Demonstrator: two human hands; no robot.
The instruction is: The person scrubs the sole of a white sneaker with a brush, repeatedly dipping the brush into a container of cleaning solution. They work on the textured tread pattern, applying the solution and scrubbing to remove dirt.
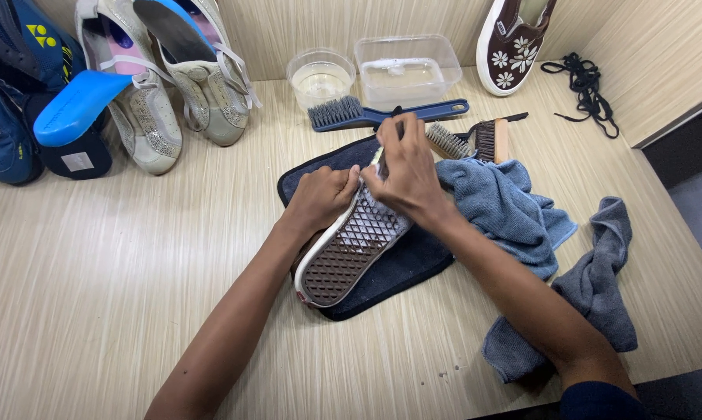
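Pale wood-grain surface (94, 272), carrying all items. Dark blue mat (413, 260), flat at the centre, partly under a shoe and cloths. Blue cloth (507, 210), crumpled, overlapping the mat's right edge; grey cloth (600, 288), crumpled, further right, under the right forearm. Blue sports shoes (8, 93), far left corner, with a loose blue insole (75, 105) resting against them. Pair of pale glittery shoes (172, 85), beside the blue ones, leaning on the back wall. Brown shoe (351, 249), sole up with a white rim and diamond tread, lying on the mat, toe end toward the camera. Second brown shoe with white flowers (510, 43), propped against the wall at the back right. Rectangular clear tub (407, 70) and round clear bowl (320, 78), side by side at the back, both holding clear liquid. Long blue brush (382, 115), lying in front of them. Two smaller brushes (472, 141), just right of the hands. Black laces (584, 85), loose, far right. Left hand (324, 198), grip closed around the side of the upturned shoe. Right hand (405, 175), grip pinched narrow on a small dark tool (398, 120) at the shoe's far end; its kind cannot be told.
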